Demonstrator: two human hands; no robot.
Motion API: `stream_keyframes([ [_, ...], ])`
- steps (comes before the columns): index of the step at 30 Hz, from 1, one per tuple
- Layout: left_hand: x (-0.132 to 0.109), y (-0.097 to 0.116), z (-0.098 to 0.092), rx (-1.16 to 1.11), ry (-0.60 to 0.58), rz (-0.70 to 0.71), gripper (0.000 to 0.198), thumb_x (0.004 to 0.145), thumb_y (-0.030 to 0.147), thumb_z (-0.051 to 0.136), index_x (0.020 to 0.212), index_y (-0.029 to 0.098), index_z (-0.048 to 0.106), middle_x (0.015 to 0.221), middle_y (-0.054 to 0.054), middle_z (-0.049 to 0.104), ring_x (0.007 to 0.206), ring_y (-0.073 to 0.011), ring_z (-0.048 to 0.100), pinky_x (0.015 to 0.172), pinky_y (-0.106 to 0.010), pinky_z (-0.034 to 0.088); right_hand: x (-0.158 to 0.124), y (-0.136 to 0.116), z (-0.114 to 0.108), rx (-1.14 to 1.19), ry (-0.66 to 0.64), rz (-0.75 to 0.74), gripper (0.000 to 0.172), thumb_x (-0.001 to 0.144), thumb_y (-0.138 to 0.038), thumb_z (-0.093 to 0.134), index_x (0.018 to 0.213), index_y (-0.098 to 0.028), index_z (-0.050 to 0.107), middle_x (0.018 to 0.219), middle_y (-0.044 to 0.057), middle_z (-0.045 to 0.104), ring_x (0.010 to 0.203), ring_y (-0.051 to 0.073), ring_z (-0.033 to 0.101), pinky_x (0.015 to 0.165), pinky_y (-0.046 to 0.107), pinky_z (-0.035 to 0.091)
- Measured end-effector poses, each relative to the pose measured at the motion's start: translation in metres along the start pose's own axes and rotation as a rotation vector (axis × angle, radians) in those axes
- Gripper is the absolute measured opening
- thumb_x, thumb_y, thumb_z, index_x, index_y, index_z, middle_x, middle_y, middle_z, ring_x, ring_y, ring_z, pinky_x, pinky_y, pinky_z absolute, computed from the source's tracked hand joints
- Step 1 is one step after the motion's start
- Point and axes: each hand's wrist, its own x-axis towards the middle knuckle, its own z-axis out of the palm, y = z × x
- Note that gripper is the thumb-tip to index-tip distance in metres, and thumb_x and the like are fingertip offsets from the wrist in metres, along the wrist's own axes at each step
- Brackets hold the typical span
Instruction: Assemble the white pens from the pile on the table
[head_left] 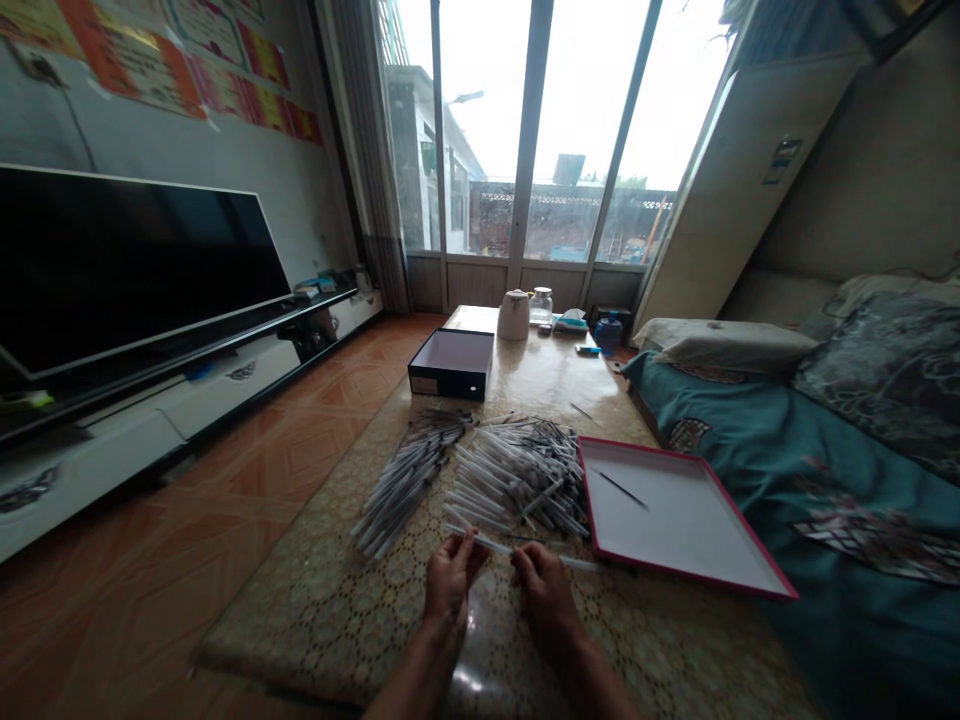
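My left hand and my right hand hover low over the patterned table cover, pinching a long thin white plastic tube that runs across both hands. Just beyond them lies a loose heap of white pen tubes with dark ends. To its left is a neater bundle of similar tubes. On my right, a white tray with a red rim holds a single thin dark rod.
An open black box stands beyond the tubes. A white jug, a glass jar and a blue bottle stand at the table's far end. A teal-covered bed runs along the right; a tiled floor lies left.
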Motion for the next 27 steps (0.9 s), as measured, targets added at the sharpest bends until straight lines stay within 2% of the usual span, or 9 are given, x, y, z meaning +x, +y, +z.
stream_keyframes([
  [3,0.0015,-0.0012,-0.0008,0.014,-0.014,0.008,0.015,0.061,0.014,0.075,0.07,0.009,0.064,0.065,-0.003,0.065,0.06,-0.0116,0.063,0.059,-0.022,0.054,-0.0032,0.0005,0.0019,0.08,-0.003,0.026,0.034,0.079,-0.049,0.048,0.065,-0.018,0.054,0.054,-0.001,0.058,0.039,0.01,0.048,0.04,0.02,0.036],
  [8,0.0016,0.0006,-0.0003,-0.001,-0.018,0.011,0.017,0.06,0.017,0.076,0.067,0.01,0.062,0.062,-0.002,0.064,0.057,-0.0108,0.062,0.058,-0.021,0.054,-0.003,-0.0012,0.0017,0.177,0.006,0.021,0.033,0.071,-0.049,0.058,0.079,-0.017,0.057,0.067,0.001,0.062,0.045,0.011,0.053,0.043,0.021,0.04],
  [11,0.0007,0.0021,-0.0002,-0.018,-0.008,0.009,0.015,0.061,0.014,0.075,0.07,0.01,0.063,0.064,-0.002,0.065,0.057,-0.0104,0.062,0.058,-0.021,0.054,-0.001,-0.0029,0.0005,0.129,-0.046,0.056,0.035,0.076,-0.052,0.051,0.072,-0.017,0.057,0.059,-0.001,0.058,0.039,0.01,0.047,0.038,0.02,0.034],
  [13,0.0003,0.0027,-0.0006,-0.019,-0.011,0.009,0.014,0.063,0.013,0.074,0.072,0.01,0.063,0.065,-0.002,0.065,0.058,-0.0103,0.062,0.059,-0.022,0.054,0.0002,-0.0033,0.0008,0.081,-0.026,0.045,0.041,0.081,-0.052,0.042,0.064,-0.018,0.054,0.052,-0.002,0.053,0.038,0.01,0.045,0.038,0.02,0.032],
  [16,0.0007,0.0029,-0.0011,-0.016,-0.019,0.013,0.012,0.065,0.013,0.072,0.072,0.01,0.064,0.066,-0.002,0.065,0.059,-0.0104,0.062,0.061,-0.022,0.054,0.0012,-0.0031,0.0023,0.002,0.029,-0.02,0.042,0.083,-0.051,0.04,0.058,-0.018,0.051,0.048,-0.003,0.049,0.045,0.011,0.046,0.043,0.02,0.033],
  [20,0.0016,0.0025,-0.0012,-0.004,-0.018,0.017,0.011,0.065,0.013,0.072,0.072,0.009,0.063,0.066,-0.003,0.064,0.06,-0.0109,0.063,0.061,-0.022,0.054,0.0004,-0.0033,0.0017,-0.045,0.049,-0.052,0.037,0.082,-0.045,0.045,0.059,-0.017,0.055,0.052,-0.001,0.053,0.051,0.013,0.051,0.051,0.021,0.036],
  [23,0.0009,0.0026,-0.0004,-0.001,-0.02,0.014,0.012,0.065,0.013,0.072,0.072,0.009,0.063,0.065,-0.003,0.064,0.059,-0.0108,0.062,0.06,-0.022,0.054,-0.0005,-0.0047,-0.0007,0.014,0.052,-0.064,0.031,0.079,-0.043,0.05,0.067,-0.016,0.061,0.061,0.002,0.06,0.06,0.016,0.056,0.057,0.023,0.04],
  [25,-0.0003,0.0032,0.0005,-0.008,-0.021,0.008,0.011,0.065,0.013,0.072,0.072,0.009,0.063,0.066,-0.003,0.065,0.059,-0.0111,0.063,0.061,-0.022,0.054,-0.0002,-0.006,-0.0022,0.057,0.063,-0.072,0.028,0.074,-0.043,0.056,0.079,-0.016,0.063,0.069,0.003,0.064,0.064,0.017,0.058,0.059,0.024,0.042],
  [27,-0.0014,0.0039,0.0013,-0.016,-0.016,0.006,0.011,0.065,0.012,0.072,0.072,0.01,0.063,0.066,-0.003,0.065,0.06,-0.0113,0.063,0.061,-0.023,0.054,0.0008,-0.007,-0.0029,0.064,0.055,-0.063,0.034,0.071,-0.044,0.06,0.091,-0.017,0.062,0.071,0.003,0.064,0.063,0.017,0.058,0.058,0.024,0.043],
])
